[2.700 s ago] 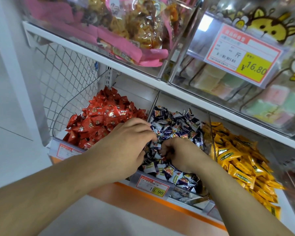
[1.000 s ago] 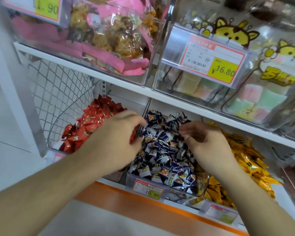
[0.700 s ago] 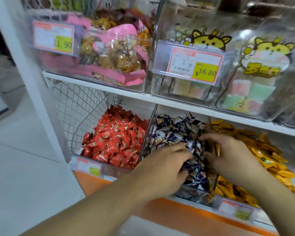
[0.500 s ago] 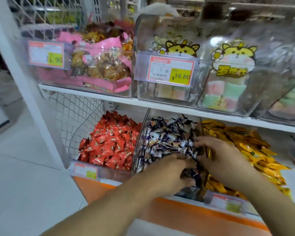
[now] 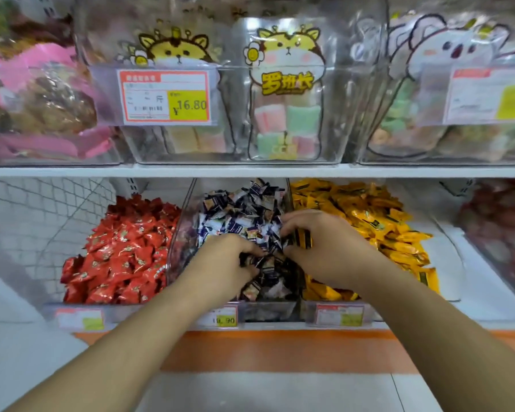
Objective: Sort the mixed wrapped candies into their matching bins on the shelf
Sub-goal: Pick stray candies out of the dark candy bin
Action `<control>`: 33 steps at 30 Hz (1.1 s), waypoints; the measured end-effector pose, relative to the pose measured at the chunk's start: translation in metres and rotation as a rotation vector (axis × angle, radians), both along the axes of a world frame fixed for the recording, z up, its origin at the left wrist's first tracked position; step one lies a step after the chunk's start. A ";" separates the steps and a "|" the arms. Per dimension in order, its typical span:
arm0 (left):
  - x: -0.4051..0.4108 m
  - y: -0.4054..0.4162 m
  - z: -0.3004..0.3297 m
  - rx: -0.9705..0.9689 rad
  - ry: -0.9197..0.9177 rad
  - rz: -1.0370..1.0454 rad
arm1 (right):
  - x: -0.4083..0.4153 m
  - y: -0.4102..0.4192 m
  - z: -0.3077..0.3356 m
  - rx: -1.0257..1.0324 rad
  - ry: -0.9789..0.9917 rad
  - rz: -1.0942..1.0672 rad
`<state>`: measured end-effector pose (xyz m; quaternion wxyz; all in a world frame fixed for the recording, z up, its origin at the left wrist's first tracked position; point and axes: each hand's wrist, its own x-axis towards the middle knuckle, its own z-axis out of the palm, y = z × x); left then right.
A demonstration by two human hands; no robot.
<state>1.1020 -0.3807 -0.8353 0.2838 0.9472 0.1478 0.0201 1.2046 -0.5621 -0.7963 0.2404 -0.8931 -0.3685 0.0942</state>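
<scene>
From the head camera, both hands dig in the middle bin of blue-and-white candies on the lower shelf. The left hand has its fingers curled into the pile, gripping wrappers. The right hand pinches a yellow-and-black candy, probably a stray from the yellow candies just beside; red candies fill the bin on the left. The pieces look light, crinkly and slippery, best taken by the body rather than the twisted wrapper ends. Clear boxes with price tags line the shelf above, over a pale floor.
</scene>
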 end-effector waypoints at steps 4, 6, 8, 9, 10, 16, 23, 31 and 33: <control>-0.004 0.012 0.009 0.091 -0.006 0.071 | 0.004 -0.001 0.000 -0.006 0.000 0.016; -0.007 0.018 0.012 0.209 -0.030 0.107 | 0.006 -0.001 0.001 -0.013 0.009 0.025; -0.008 0.021 0.008 0.308 -0.073 0.119 | 0.008 -0.002 0.002 -0.017 0.019 0.030; -0.009 0.019 0.006 0.337 -0.091 0.101 | 0.008 -0.002 0.002 -0.015 0.022 0.029; -0.008 0.017 0.004 0.349 -0.105 0.065 | 0.008 -0.002 0.002 -0.011 0.022 0.027; 0.000 -0.011 -0.008 0.106 0.048 -0.226 | 0.004 -0.002 0.000 0.002 -0.004 0.011; 0.005 -0.010 -0.014 0.152 -0.011 -0.130 | 0.005 -0.001 -0.002 0.017 -0.004 0.016; 0.003 0.013 -0.007 0.310 -0.041 0.028 | 0.008 -0.003 0.002 0.002 0.029 0.034; 0.001 0.020 -0.005 0.350 -0.029 0.050 | 0.009 -0.003 0.002 0.002 0.022 0.043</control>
